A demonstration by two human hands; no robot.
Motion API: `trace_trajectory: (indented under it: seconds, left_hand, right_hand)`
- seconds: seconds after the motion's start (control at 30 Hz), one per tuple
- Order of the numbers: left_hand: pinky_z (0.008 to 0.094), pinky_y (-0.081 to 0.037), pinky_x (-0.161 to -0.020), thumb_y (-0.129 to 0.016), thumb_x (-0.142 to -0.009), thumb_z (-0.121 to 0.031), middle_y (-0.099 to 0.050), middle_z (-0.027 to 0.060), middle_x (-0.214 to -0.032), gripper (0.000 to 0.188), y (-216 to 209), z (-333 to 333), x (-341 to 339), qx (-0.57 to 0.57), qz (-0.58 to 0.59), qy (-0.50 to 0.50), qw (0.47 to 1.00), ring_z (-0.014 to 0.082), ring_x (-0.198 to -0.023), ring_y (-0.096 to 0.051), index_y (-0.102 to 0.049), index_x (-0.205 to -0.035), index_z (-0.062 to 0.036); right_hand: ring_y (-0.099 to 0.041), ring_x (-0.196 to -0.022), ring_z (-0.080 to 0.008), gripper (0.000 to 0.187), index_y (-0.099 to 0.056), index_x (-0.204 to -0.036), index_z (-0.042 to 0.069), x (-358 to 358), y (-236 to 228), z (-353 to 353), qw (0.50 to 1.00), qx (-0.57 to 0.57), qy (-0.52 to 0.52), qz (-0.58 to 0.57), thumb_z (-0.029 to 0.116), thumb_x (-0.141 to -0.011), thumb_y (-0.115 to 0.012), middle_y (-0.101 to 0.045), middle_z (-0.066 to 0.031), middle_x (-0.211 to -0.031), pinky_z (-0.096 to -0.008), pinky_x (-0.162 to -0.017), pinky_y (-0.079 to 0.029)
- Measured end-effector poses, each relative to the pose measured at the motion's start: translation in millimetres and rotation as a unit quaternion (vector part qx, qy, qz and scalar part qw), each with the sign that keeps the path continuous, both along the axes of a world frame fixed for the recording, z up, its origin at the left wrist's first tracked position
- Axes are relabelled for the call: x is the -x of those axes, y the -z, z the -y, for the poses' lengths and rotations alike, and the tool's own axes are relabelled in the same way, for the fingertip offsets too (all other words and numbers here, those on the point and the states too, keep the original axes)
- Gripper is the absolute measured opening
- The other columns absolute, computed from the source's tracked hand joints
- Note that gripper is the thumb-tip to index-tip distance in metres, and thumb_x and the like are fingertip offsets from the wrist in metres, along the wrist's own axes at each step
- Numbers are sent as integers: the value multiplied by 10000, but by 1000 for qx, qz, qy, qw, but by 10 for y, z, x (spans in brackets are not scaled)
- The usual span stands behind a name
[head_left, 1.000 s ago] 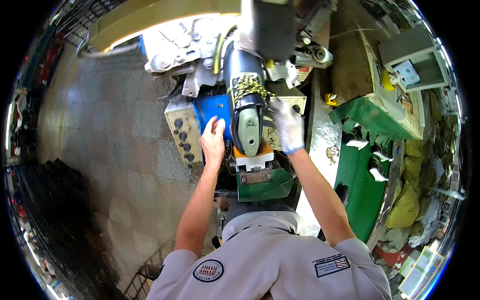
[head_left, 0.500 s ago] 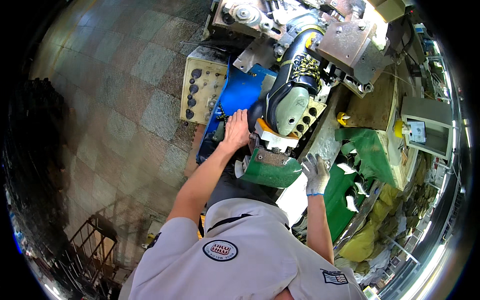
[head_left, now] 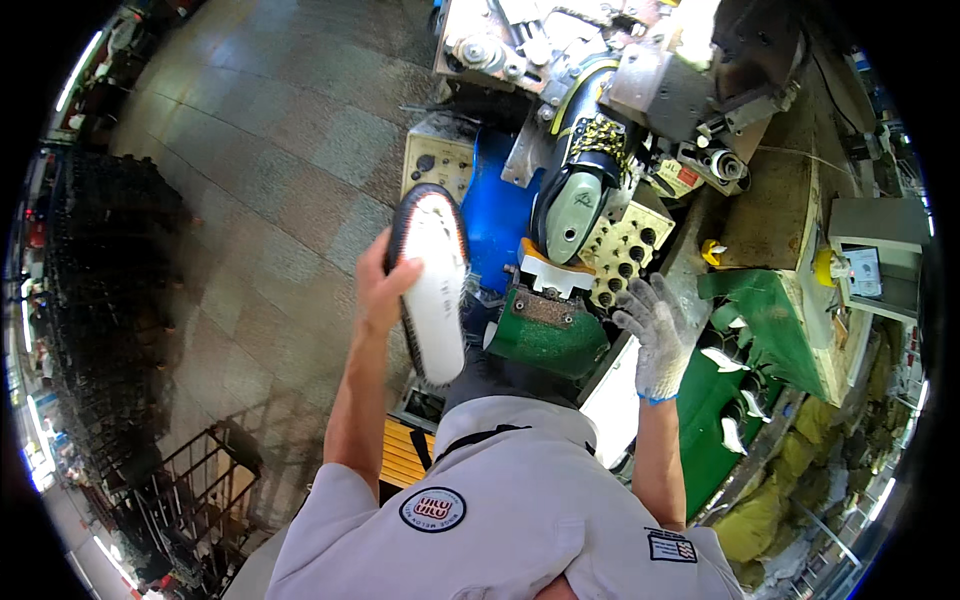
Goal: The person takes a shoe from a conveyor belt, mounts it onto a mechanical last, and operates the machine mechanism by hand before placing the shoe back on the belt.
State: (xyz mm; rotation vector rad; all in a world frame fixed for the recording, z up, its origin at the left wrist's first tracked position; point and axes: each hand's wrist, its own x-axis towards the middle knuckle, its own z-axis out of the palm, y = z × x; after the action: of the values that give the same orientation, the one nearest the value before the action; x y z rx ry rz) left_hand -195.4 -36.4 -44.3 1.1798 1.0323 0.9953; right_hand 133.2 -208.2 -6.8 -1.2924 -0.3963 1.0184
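Observation:
My bare left hand (head_left: pixel 382 285) grips a dark-edged shoe (head_left: pixel 436 305) on the left, its long white underside turned up. The thumb lies over that white face. In the machine sits a black shoe upper (head_left: pixel 592 145) with yellow-and-black laces, on a grey-green shoe last (head_left: pixel 576 212). Below the last are an orange-and-white support block (head_left: pixel 553 272) and a green curved machine cover (head_left: pixel 545 335). My right hand (head_left: pixel 655 335), in a light knitted glove, is open with fingers apart, right of that cover, and holds nothing.
Metal machine parts (head_left: pixel 650 85) surround the upper at the top. A cream control panel (head_left: pixel 625 255) with dark knobs is beside the last; a blue sheet (head_left: pixel 492 205) hangs left of it. On the right, a green-covered surface (head_left: pixel 705 430) carries several dark shoe pieces with white parts.
My left hand has come away from beside the machine, moving left, and now holds up the shoe with the white underside. My right hand stays open, shifted slightly to the right.

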Motion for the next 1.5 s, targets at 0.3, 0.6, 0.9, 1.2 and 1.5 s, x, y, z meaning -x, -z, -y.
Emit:
trace_trajectory:
  seconds: [0.3, 0.6, 0.9, 1.2, 1.5]
  left_hand:
    - [238, -427, -637, -714, -849, -282, -658, 20, -891, 420, -909, 241, -1157, -22, 59, 121, 991, 103, -745, -572, -667, -1106, 47]
    - [359, -498, -960, -671, -977, -289, -646, 171, -1275, 507, -800, 130, -2042, -251, -266, -36, 930, 251, -1114, -626, -561, -1354, 30]
    - [336, -510, -908, -753, -904, -216, -745, 148, -1072, 419, -244, -316, -2203, -220, -319, 76, 919, 185, -1012, -662, -658, -1140, 116]
    - [466, -542, -768, -765, -853, -185, -726, 168, -994, 341, -112, -115, -1314, -166, -447, 61, 877, 296, -867, -659, -696, -1117, 18]
    - [465, -541, -776, -749, -868, -195, -724, 176, -1008, 359, 144, -75, -867, -38, -646, 133, 751, 294, -879, -658, -689, -1137, 35]
  right_hand:
    - [-597, -1164, -208, 690, -491, -1401, -52, 309, -134, -428, 975, -126, -147, -110, 424, -928, -649, -622, -145, -1280, -338, -1051, -439]
    - [-626, -1030, -155, 433, -708, -1194, 31, -1873, 1183, 2418, 984, 84, 73, 140, 375, -940, -632, -704, -64, -1126, -305, -920, -479]
    - [-648, -1183, -323, 798, -713, -1193, 23, -2752, 1819, 5535, 681, 725, 4, 101, 674, -734, -745, -673, -196, -1280, -396, -968, -511]
    - [-691, -1032, -352, 865, -594, -1199, -159, -4348, 3024, 5824, 727, 462, 507, -30, 547, -757, -825, -678, -283, -1143, -447, -870, -559]
    - [-715, -963, -301, 824, -614, -1245, -84, -5572, 3735, 6003, 546, 422, 719, -87, 431, -675, -909, -704, -213, -1150, -407, -797, -585]
